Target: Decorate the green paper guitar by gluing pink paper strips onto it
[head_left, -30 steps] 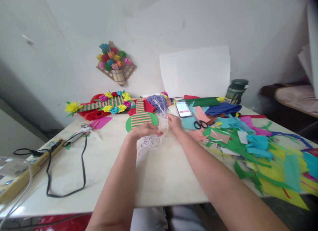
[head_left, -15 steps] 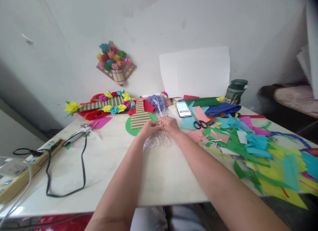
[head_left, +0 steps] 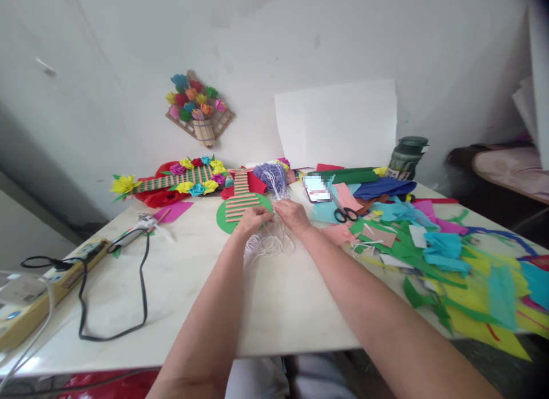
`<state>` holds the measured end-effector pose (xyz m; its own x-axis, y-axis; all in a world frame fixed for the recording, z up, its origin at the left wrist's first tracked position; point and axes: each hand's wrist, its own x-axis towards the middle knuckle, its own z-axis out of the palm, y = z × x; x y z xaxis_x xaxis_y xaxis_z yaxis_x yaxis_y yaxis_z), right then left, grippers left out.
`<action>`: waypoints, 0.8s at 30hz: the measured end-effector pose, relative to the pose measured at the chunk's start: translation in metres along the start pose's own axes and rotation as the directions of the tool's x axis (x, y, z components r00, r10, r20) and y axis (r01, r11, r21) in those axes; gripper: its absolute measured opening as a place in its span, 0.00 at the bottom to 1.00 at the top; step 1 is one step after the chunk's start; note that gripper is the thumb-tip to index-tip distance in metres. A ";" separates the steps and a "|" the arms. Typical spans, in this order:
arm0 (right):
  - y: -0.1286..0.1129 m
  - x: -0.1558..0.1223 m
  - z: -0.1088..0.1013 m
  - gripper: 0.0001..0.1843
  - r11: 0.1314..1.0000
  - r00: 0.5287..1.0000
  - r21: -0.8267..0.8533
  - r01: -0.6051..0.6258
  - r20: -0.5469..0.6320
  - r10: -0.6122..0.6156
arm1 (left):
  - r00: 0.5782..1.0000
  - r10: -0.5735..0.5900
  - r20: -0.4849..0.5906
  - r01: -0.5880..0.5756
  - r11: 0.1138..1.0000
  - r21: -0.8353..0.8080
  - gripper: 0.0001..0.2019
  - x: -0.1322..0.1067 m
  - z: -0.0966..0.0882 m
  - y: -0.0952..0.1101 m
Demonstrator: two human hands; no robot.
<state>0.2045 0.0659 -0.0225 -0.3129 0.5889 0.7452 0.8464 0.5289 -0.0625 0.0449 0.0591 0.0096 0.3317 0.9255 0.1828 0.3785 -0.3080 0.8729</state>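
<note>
Both hands are close together over the middle of the table. My left hand [head_left: 256,218] pinches thin white string at the right edge of a round green piece [head_left: 223,215] that has pinkish strips across it. My right hand [head_left: 293,214], just to the right, is also closed on the string, its fingertips partly hidden. Loose loops of white string [head_left: 270,246] lie on the table below and between the hands. A purple-and-white bundle of yarn [head_left: 271,179] sits behind them.
Scissors [head_left: 345,215] and a phone [head_left: 316,188] lie to the right, beside scattered coloured paper [head_left: 446,253]. A flower-trimmed paper guitar [head_left: 189,179] lies back left. Leftward are a glue gun [head_left: 139,227], its black cord and a power strip [head_left: 55,287]. A jar [head_left: 405,160] stands back right.
My left hand has shifted slightly left, away from the right hand, widening the gap between them. The string loops under the hands have spread a little.
</note>
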 end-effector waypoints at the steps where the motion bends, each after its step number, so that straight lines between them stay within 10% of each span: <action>1: 0.000 0.000 0.000 0.13 1.000 1.000 -0.004 -0.003 -0.005 0.003 | 1.000 0.003 -0.002 -0.003 1.000 0.024 0.09 0.000 0.000 0.001; 15: 0.002 -0.001 0.003 0.17 0.983 0.994 0.168 0.076 -0.092 -0.061 | 1.000 -0.004 -0.008 0.005 0.999 0.043 0.10 0.001 0.002 -0.001; 24: 0.021 -0.004 0.019 0.16 0.934 0.972 0.310 -0.177 -0.093 0.215 | 0.921 0.319 0.222 -0.191 0.868 -0.459 0.07 -0.016 -0.023 0.032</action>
<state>0.2156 0.0859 -0.0394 -0.0821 0.6295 0.7727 0.7128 0.5790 -0.3960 0.0320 0.0400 0.0451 0.6181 0.7054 0.3469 -0.1309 -0.3428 0.9302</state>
